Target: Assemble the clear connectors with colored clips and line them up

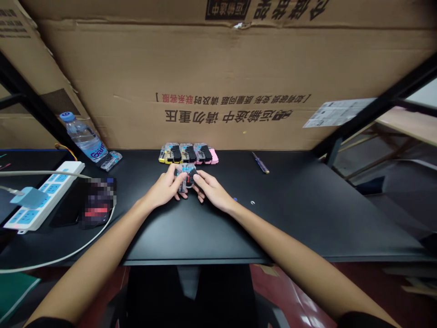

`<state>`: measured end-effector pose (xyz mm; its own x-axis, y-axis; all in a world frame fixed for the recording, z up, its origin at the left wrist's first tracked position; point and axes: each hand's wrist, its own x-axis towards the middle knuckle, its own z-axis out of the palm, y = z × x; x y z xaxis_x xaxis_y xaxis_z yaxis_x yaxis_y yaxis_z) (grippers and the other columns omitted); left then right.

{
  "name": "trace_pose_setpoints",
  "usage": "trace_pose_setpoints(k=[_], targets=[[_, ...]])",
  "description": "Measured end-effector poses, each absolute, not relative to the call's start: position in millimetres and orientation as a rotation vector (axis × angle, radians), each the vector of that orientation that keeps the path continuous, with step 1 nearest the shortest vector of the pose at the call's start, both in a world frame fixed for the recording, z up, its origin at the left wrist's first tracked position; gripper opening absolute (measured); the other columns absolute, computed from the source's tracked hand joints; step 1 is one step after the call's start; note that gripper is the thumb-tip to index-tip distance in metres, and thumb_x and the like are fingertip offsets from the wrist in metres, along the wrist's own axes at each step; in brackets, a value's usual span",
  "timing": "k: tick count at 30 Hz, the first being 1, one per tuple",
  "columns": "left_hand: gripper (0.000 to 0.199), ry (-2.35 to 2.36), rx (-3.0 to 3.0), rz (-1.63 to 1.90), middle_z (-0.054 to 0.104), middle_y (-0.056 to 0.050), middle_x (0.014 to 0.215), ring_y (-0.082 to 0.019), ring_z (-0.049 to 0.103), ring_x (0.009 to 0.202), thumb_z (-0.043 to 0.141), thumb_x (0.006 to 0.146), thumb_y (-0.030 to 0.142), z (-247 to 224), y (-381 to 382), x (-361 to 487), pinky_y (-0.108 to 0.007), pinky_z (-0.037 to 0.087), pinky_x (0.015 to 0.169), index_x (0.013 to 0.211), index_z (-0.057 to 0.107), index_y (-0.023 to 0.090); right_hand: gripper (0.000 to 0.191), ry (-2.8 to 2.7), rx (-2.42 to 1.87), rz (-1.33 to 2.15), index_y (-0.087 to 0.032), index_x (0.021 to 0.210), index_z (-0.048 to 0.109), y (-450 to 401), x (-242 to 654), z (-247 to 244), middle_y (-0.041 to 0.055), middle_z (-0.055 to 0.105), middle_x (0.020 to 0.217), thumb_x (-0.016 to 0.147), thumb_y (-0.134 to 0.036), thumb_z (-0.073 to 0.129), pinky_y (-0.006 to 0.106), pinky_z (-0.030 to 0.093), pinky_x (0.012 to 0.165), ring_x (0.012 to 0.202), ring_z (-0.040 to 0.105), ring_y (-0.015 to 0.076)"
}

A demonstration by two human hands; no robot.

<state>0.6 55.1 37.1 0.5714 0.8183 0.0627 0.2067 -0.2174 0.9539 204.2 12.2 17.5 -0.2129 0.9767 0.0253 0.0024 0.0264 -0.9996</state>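
Note:
Near the middle of the black table, a small patterned device (182,183) with a black part is held between both hands. My left hand (166,184) grips its left side, thumb on top. My right hand (210,187) grips its right side, with the thumb on the black part and the other fingers partly hidden beneath. Just beyond the hands stands a row of similar patterned devices (187,153) with black parts and yellow or pink edges, against the cardboard.
A screwdriver (261,163) and a small white piece (252,202) lie to the right. On the left are a water bottle (83,136), another patterned device (111,161), a white power strip (44,198) and a looping cable. Cardboard (221,59) walls off the back.

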Motion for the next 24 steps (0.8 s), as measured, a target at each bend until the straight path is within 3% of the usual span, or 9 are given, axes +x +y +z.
trace_pose_setpoints(k=[4,11,16,24], targets=[[0.039,0.874,1.793,0.704,0.077,-0.002,0.078,-0.02,0.08,0.063,0.055,0.107,0.059,35,55,0,-0.023,0.06,0.048,0.12,0.047,0.023,0.055,-1.41,-1.077,1.331,-0.021,0.114,0.061,12,204,17,-0.0086,0.047,0.07,0.097,-0.074,0.064,0.023,0.048,0.043,0.048,0.043,0.0086],[0.05,0.757,1.536,0.639,0.078,-0.002,0.076,-0.022,0.081,0.061,0.054,0.104,0.071,32,56,4,-0.02,0.054,0.042,0.116,0.046,0.024,0.05,-1.357,-1.043,1.417,-0.022,0.104,0.061,12,207,20,-0.009,0.047,0.067,0.097,-0.072,0.066,0.023,0.047,0.043,0.046,0.042,0.0078],[0.045,0.824,1.622,0.79,0.079,-0.003,0.082,-0.019,0.079,0.06,0.057,0.104,0.066,35,60,4,-0.019,0.051,0.043,0.115,0.051,0.023,0.052,-1.383,-1.073,1.29,-0.021,0.112,0.067,16,210,23,-0.0014,0.063,0.083,0.094,-0.07,0.07,0.027,0.057,0.055,0.063,0.061,0.0129],[0.047,0.849,1.556,0.961,0.078,-0.006,0.096,-0.018,0.08,0.075,0.077,0.092,0.057,35,77,-5,-0.025,0.062,0.062,0.112,0.068,0.016,0.058,-1.331,-1.234,0.993,-0.016,0.106,0.079,29,229,24,0.0041,0.071,0.084,0.087,-0.071,0.077,0.034,0.061,0.067,0.066,0.063,0.0161]])
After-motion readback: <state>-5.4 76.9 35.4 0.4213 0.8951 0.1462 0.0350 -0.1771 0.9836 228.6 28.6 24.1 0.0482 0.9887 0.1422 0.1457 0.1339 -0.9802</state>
